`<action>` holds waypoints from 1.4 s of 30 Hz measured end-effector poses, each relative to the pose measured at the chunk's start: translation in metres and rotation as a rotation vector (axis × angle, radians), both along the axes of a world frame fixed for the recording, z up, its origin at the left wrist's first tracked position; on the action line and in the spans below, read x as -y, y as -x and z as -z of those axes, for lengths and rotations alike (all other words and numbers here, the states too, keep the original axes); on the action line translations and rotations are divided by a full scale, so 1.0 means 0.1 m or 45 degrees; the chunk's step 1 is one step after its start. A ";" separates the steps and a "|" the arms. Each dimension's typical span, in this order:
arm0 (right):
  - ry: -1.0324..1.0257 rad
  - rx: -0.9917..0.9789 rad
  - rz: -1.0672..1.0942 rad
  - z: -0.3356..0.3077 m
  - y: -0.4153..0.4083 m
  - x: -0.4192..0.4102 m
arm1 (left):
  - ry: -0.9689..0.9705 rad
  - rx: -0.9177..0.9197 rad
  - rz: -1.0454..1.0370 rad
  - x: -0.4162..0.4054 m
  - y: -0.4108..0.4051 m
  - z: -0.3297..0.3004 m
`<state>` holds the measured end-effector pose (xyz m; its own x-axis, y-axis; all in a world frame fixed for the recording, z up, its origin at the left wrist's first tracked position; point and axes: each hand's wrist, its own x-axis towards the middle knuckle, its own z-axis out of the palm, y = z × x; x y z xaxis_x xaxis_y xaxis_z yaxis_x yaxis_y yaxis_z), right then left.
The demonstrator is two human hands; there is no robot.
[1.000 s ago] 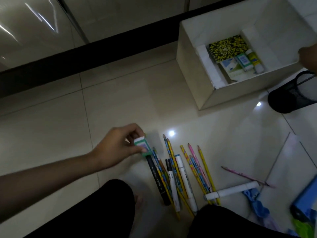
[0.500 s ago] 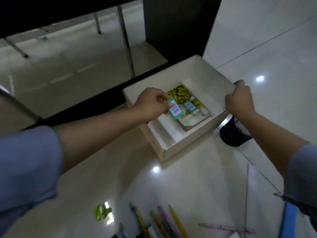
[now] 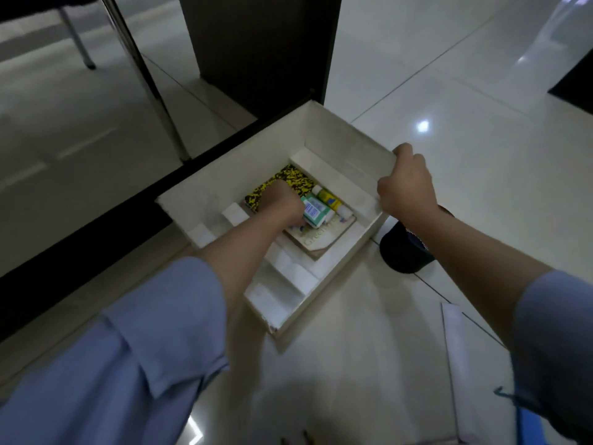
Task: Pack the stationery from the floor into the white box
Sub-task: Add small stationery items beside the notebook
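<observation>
Left grip (image 3: pixel 284 203) is down inside the white box (image 3: pixel 346 139), fingers curled around a small green-and-white carton (image 3: pixel 314 211) with a barcode label — it holds the carton low, against the things already packed there. Right grip (image 3: pixel 406 183) is closed over the box's rim at the corner farthest from the person, thumb and fingers wrapped on the cardboard edge.

Just beyond the left grip's knuckles lies a yellow-and-black patterned notebook (image 3: pixel 295 178), partly covered by that hand. Beside the carton, on the side toward the right grip, lies a yellow-and-blue tube (image 3: pixel 329 199) with a white cap, and next to that a small white tube (image 3: pixel 345 212). Under the carton and tubes sits a pale booklet (image 3: pixel 321 237) with green lettering, flat on the box's bottom. White foam blocks (image 3: pixel 236 215) line the box's inner wall on the near side of the left grip.

The box stands on the glossy tiled floor (image 3: pixel 465 155). Below the right wrist, just outside the box wall, a black mesh pen holder (image 3: pixel 401 252) lies on the floor. Nearer the person, under the right forearm, a white sheet (image 3: pixel 471 354) lies flat — its lower part is hidden by the blue sleeve (image 3: pixel 555 342). Whether the carton is resting on the booklet or held just above it, I cannot tell.
</observation>
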<state>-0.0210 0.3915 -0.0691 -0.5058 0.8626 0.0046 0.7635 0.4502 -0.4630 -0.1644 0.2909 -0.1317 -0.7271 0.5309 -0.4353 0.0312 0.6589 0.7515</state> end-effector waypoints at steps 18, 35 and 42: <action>0.026 -0.105 0.009 0.04 -0.02 -0.04 | 0.127 -0.455 0.207 0.07 -0.17 -0.04; 0.053 -0.130 0.063 0.03 0.00 -0.02 | 0.239 -0.626 0.591 0.06 -0.21 -0.04; 0.048 -0.131 0.067 0.03 0.01 -0.03 | 0.308 -0.738 0.641 -0.04 -0.23 -0.05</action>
